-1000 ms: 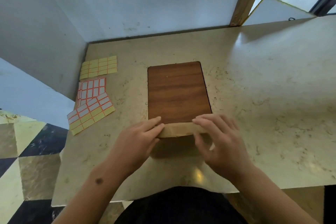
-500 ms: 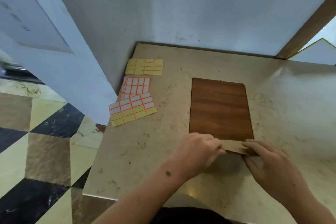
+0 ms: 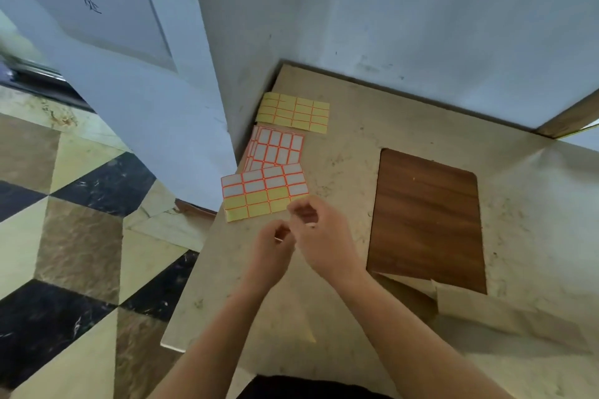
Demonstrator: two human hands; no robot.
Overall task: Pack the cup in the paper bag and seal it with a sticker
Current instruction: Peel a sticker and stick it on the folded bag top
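Note:
The brown paper bag [image 3: 496, 314] lies flat at the lower right of the table, its top flap folded over; half of it rests on a wooden board [image 3: 428, 214]. No cup is visible. Several sticker sheets lie at the table's left; the nearest sheet [image 3: 259, 194] has white and yellow labels with orange edges. My left hand [image 3: 275, 249] hovers just below that sheet, its fingers curled and pinching a small orange-edged sticker [image 3: 279, 237]. My right hand [image 3: 319, 236] is right beside it, fingertips curled at the sheet's lower right corner. Whether they hold anything is unclear.
Two more sticker sheets, a white one [image 3: 278, 146] and a yellow one [image 3: 295, 112], lie against the wall corner. The marble table [image 3: 340, 317] ends at its left edge above a tiled floor [image 3: 81, 236]. A blue-grey wall [image 3: 421, 10] closes off the back.
Both hands have let go of the bag's folded flap and moved left to the nearest sticker sheet. My view has swung left, so the bag now lies at the lower right.

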